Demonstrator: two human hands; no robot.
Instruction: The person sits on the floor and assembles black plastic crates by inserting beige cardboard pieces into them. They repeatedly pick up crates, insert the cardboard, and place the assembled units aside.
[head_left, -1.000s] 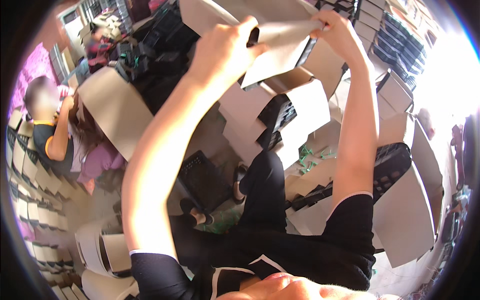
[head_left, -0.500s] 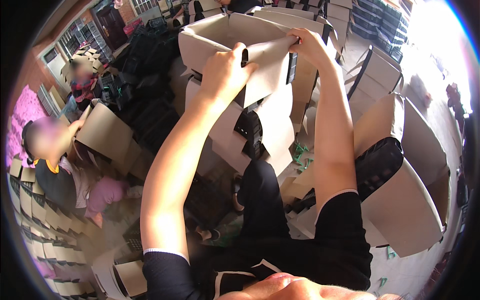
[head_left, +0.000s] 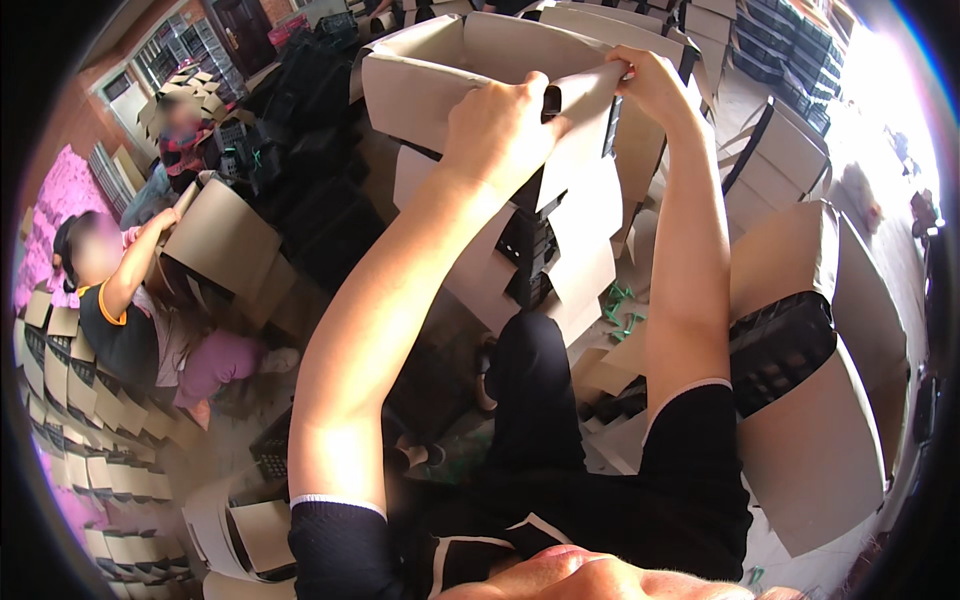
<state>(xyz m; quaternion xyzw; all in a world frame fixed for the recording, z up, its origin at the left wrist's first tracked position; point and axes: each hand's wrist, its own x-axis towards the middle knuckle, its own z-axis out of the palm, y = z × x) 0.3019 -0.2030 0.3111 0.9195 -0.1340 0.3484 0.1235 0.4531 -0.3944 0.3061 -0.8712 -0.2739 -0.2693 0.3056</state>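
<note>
A cardboard-lined crate (head_left: pixel 415 95) tops a stack in front of me, its beige liner panels standing above the rim. My left hand (head_left: pixel 505 125) is closed over the top edge of its near panel, the thumb pointing right beside a dark hand-hole. At the near right corner, my right hand (head_left: pixel 655 85) pinches the top of the cardboard between thumb and fingers. Beneath it, cardboard flaps hang out over the black plastic crates (head_left: pixel 525 240) of the stack. What lies inside the top crate cannot be made out.
To my right stands another black crate (head_left: pixel 785 345) with large cardboard flaps. Green plastic pieces (head_left: pixel 622 310) lie on the floor by the stack. At left, a co-worker (head_left: pixel 125 310) handles a cardboard-lined crate (head_left: pixel 225 240). Black crates (head_left: pixel 300 150) are heaped behind.
My left hand has shifted right along the near panel, while my right hand keeps hold of the same corner. The whole view has swung slightly. The co-worker's arm at left has come up.
</note>
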